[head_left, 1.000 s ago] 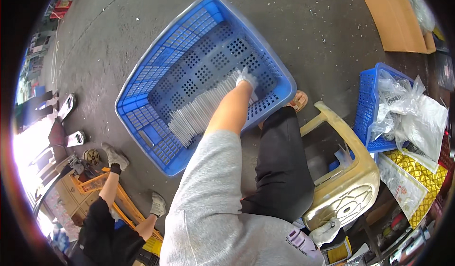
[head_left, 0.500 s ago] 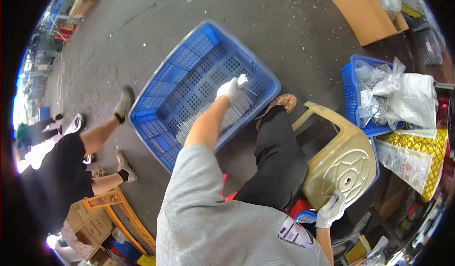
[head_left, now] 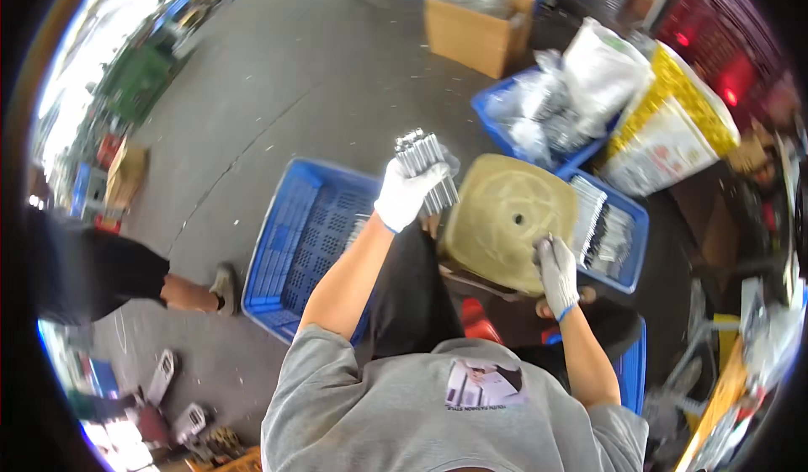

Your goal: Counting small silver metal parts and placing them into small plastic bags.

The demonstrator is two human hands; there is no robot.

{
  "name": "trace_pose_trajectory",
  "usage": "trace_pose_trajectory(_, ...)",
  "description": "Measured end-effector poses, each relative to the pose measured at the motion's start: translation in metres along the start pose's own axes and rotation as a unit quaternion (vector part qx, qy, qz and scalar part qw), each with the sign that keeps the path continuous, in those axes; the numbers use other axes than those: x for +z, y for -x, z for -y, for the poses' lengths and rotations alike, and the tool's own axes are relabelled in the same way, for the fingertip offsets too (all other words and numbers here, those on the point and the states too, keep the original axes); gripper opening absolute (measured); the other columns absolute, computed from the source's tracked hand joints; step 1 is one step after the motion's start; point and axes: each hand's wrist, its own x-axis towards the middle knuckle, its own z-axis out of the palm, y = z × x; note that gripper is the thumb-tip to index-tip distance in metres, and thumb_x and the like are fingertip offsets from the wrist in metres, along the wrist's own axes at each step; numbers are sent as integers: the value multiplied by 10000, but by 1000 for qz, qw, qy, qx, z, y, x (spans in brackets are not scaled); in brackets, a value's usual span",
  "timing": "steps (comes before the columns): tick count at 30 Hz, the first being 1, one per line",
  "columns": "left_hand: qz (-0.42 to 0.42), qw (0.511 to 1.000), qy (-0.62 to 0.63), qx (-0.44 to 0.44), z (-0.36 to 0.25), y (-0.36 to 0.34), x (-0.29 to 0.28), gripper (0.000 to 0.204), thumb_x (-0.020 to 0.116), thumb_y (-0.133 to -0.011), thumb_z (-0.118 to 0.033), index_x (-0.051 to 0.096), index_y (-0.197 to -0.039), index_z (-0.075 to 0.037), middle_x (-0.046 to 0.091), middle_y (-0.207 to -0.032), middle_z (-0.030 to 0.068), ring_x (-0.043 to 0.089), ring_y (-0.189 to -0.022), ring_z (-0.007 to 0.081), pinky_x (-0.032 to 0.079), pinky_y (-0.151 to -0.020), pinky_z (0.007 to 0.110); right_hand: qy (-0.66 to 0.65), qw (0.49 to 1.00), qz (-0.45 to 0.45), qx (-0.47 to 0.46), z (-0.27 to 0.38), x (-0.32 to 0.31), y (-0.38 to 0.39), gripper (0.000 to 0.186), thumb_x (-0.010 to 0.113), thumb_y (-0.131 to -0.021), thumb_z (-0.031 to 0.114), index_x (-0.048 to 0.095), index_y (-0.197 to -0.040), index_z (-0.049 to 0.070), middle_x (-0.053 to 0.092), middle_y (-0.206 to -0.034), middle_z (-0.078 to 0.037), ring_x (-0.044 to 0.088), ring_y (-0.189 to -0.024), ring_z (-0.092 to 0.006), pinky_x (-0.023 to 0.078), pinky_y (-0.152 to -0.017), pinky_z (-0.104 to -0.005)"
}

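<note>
My left hand (head_left: 406, 194), in a white glove, is shut on a bundle of silver metal rods (head_left: 425, 159), lifted above the blue perforated crate (head_left: 290, 245). More rods lie in that crate under my forearm. My right hand (head_left: 555, 272), also gloved, lies on the near rim of a beige plastic stool (head_left: 505, 211) with its fingers together; whether it grips the rim is not visible. My dark trouser legs show between the crate and the stool.
A second blue crate (head_left: 633, 220) with metal rods stands right of the stool. Behind it sit a blue crate of clear bags (head_left: 539, 110), a yellow-and-white sack (head_left: 673, 127) and a cardboard box (head_left: 475, 30). Another person (head_left: 109, 278) stands at the left.
My left hand has lifted out of the blue crate with a bundle of rods. My right hand has come onto the stool. The view has swung toward the right-hand crates.
</note>
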Motion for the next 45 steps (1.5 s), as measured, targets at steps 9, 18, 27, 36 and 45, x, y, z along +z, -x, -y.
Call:
trace_pose_trajectory(9,142,970,-198,8,105,18,99,148,652,-816,40,671,-958,3,691,-938,68,648,-820,146,511,-750,259,63,975,-27,-211,6,-68,2,165,528,-918,89,653,-966,-6,618,-839,-47,549,-670,-122,445,-621,-217)
trace_pose_trajectory(18,73,939,-334,-15,108,49,101,187,681,-805,14,681,-990,-9,712,-974,46,663,-866,112,512,-759,226,-76,983,-25,-167,80,-73,8,131,624,-879,90,670,-948,-12,644,-770,-41,586,-619,-106,443,-594,-212)
trace_pose_trajectory(27,50,959,-278,-10,113,61,85,198,699,-789,3,687,-986,-19,711,-953,43,657,-811,120,507,-737,224,-48,979,-72,-182,81,-43,8,162,640,-884,139,679,-871,-18,632,-740,-41,524,-615,-80,426,-581,-204)
trace_pose_trajectory(36,71,955,-288,16,115,58,82,217,702,-783,6,681,-999,-4,710,-927,54,650,-779,129,504,-720,242,-26,982,-98,-161,75,-35,8,149,657,-864,149,671,-835,3,622,-713,-28,511,-606,-104,420,-570,-236)
trace_pose_trajectory(45,87,969,-228,30,121,62,78,236,698,-793,1,665,-1027,-5,712,-942,51,646,-780,117,499,-719,229,231,906,-99,-340,88,-33,15,122,672,-829,144,668,-894,42,656,-754,-49,567,-610,-184,454,-597,-275)
